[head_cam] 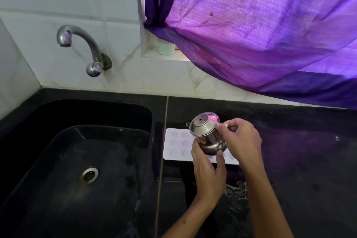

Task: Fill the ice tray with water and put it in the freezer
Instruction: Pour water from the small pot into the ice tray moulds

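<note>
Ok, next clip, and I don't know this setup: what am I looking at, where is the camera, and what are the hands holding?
There is no machine here. One camera worn on the person's head looks down at their bare hands. The left hand cups a small steel kettle from below; the right hand holds it by its handle side. It is tilted above a white ice tray with star-shaped moulds, lying on the black counter. A black sink is to the left, under a wall tap.
</note>
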`<state>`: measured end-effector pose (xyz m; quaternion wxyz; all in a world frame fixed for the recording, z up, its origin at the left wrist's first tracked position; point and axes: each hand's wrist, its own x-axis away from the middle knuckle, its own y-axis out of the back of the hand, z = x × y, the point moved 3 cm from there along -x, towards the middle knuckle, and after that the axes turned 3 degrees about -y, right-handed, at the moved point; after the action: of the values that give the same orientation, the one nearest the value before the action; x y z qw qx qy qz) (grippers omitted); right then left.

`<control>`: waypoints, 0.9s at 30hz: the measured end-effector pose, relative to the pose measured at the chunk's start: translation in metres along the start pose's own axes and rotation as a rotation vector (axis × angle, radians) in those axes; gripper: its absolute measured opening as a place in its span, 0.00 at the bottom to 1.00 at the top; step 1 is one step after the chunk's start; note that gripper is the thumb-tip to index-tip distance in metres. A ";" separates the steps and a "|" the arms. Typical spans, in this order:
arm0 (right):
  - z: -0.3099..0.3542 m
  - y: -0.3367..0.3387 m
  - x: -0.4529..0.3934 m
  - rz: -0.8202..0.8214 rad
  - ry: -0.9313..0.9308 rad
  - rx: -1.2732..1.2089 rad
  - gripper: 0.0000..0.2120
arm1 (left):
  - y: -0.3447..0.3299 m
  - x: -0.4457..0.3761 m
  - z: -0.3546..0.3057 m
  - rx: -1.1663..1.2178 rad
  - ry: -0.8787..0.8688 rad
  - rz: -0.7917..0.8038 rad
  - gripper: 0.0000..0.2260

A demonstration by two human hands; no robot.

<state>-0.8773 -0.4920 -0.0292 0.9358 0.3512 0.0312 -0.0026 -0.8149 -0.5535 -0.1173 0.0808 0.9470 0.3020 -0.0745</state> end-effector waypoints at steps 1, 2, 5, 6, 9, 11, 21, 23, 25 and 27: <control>0.000 -0.001 0.000 0.003 0.003 0.010 0.08 | 0.000 0.000 0.001 0.007 0.004 -0.002 0.28; 0.001 -0.003 0.000 0.006 0.004 0.020 0.08 | 0.000 0.000 0.001 0.014 0.009 -0.005 0.27; 0.005 -0.005 0.000 0.011 0.007 0.040 0.08 | 0.000 -0.001 0.004 0.023 0.022 -0.009 0.26; 0.006 -0.005 0.000 0.013 0.010 0.046 0.08 | 0.000 -0.001 0.005 0.026 0.025 -0.009 0.26; 0.008 -0.006 -0.001 0.022 0.014 0.056 0.08 | 0.000 -0.002 0.006 0.028 0.031 -0.009 0.26; 0.009 -0.007 -0.001 0.028 0.014 0.065 0.08 | 0.001 -0.003 0.006 0.032 0.036 -0.010 0.26; 0.013 -0.012 -0.001 0.036 0.028 0.085 0.08 | 0.005 -0.006 0.008 0.023 0.050 -0.025 0.25; 0.013 -0.012 -0.001 0.034 0.030 0.085 0.08 | 0.005 -0.006 0.008 0.018 0.052 -0.023 0.25; 0.013 -0.012 -0.001 0.030 0.033 0.084 0.09 | 0.005 -0.006 0.008 0.015 0.048 -0.023 0.26; 0.012 -0.012 -0.001 0.026 0.037 0.084 0.09 | 0.005 -0.005 0.008 0.017 0.043 -0.020 0.26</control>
<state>-0.8777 -0.5088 -0.0278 0.9193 0.3907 0.0440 0.0148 -0.8165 -0.5620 -0.1231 0.0657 0.9459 0.3124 -0.0576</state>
